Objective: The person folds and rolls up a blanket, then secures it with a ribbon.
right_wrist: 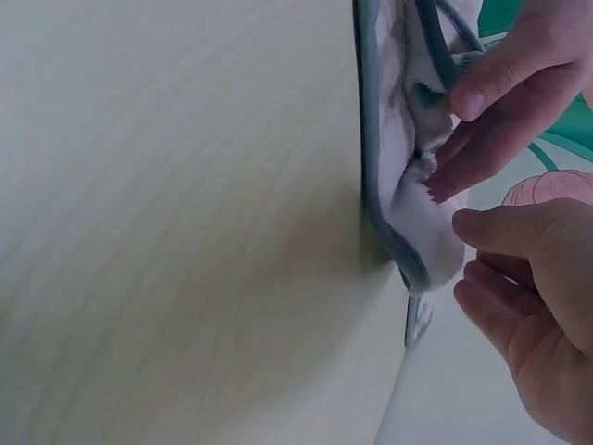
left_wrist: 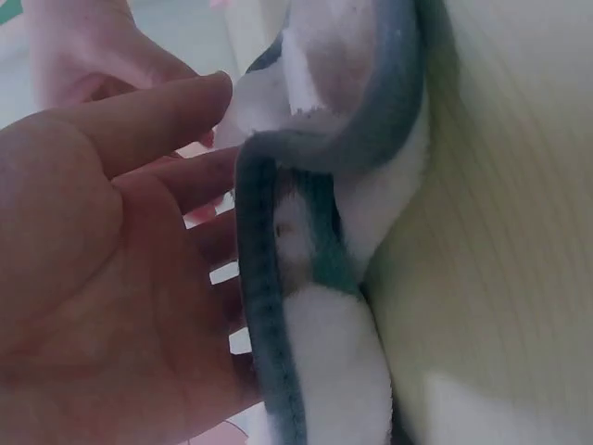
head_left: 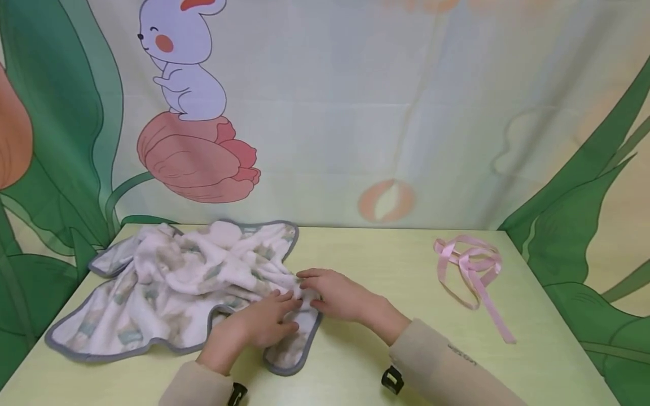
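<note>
A fluffy white baby blanket (head_left: 172,282) with grey-blue edging and a soft green and brown print lies crumpled on the left half of the table. My left hand (head_left: 266,321) rests on its right part, fingers spread and nearly straight. Beside it, my right hand (head_left: 337,293) touches the blanket's right edge with loosely bent fingers. In the left wrist view the edging (left_wrist: 259,278) runs across the left fingertips, thumb apart from it. The right wrist view has the right thumb (right_wrist: 491,232) and fingers apart, close to a blanket corner (right_wrist: 417,241).
A loosely looped pink ribbon (head_left: 472,270) lies at the right of the pale yellow table (head_left: 376,254). Behind the table hangs a backdrop (head_left: 325,113) printed with a rabbit, tulips and leaves. Black wrist straps show at both sleeves.
</note>
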A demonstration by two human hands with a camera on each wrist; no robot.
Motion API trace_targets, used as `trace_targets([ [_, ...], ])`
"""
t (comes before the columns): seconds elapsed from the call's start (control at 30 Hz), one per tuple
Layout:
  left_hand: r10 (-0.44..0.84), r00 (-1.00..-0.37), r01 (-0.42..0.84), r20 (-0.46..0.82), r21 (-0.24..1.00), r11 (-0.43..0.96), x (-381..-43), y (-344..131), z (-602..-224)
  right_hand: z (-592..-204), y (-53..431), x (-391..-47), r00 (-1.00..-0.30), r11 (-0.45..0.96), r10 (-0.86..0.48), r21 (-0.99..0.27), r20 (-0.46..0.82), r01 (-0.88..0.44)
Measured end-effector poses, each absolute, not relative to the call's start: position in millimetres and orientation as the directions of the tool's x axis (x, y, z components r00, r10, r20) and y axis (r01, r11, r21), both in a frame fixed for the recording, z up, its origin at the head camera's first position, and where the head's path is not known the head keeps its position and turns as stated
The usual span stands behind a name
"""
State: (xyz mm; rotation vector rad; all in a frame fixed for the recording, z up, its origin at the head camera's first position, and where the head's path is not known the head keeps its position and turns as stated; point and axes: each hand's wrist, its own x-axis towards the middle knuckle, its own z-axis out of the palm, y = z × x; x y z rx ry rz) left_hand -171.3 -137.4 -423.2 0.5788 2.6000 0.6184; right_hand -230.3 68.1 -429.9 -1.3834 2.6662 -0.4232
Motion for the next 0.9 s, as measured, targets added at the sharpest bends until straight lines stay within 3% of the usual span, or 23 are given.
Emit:
trace_targets([
  [0.27, 0.497, -0.83, 0.297, -0.253, 0.553, 0.779, -159.4, -150.7, -407.9, -446.4, 59.8, -228.5, -0.517, 0.501, -0.855, -0.32, -0.037, -0.804],
  [0.4, 0.508, -0.858, 0.389, -0.075, 0.551, 0.738, -163.7, -164.4, -401.8, -449.4, 59.2, -226.9, -0.546, 0.546, -0.833, -0.288, -0.089, -0.786],
  [0.5, 0.437, -0.895, 0.424, 0.091, 0.48, 0.768, -167.6, -175.3, -399.0, -449.1, 61.1, -225.5, -0.567, 0.574, -0.817, -0.26, -0.108, -0.777],
  [0.67, 0.249, -0.95, 0.307, 0.188, 0.417, 0.856, -170.3, -193.6, -394.2, -448.6, 70.9, -224.4, -0.611, 0.616, -0.785, -0.237, -0.105, -0.751],
  [0.9, 0.083, -0.989, 0.124, 0.121, 0.388, 0.913, -169.6, -218.8, -394.4, -452.8, 92.4, -224.9, -0.696, 0.696, -0.711, -0.24, -0.102, -0.676],
])
